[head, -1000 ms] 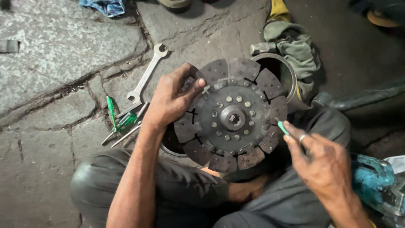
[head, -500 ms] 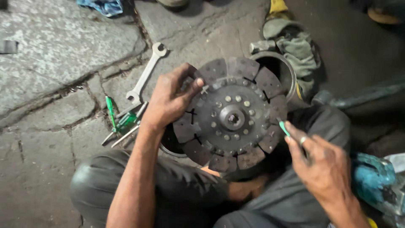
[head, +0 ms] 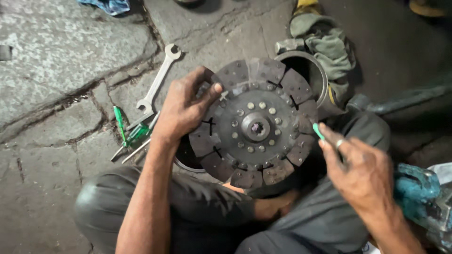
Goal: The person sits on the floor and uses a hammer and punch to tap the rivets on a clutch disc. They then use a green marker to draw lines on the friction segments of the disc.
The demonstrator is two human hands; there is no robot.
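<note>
A dark round clutch disc (head: 256, 124) with segmented friction pads and a splined centre hub lies across my lap. My left hand (head: 184, 109) grips its left rim, thumb laid over the top face. My right hand (head: 360, 167), a ring on one finger, is closed around a small tool with a green handle (head: 318, 130), whose tip touches the disc's right edge. The tool's working end is hidden by the disc and my fingers.
An open-ended spanner (head: 157, 80) and green-handled screwdrivers (head: 127, 134) lie on the stone floor at the left. A round metal housing (head: 308, 73) and rags (head: 329, 44) sit behind the disc. A teal power tool (head: 421, 195) rests at the right.
My left thumb has slid slightly further over the disc's face. My right hand stays at the right rim with the green tool.
</note>
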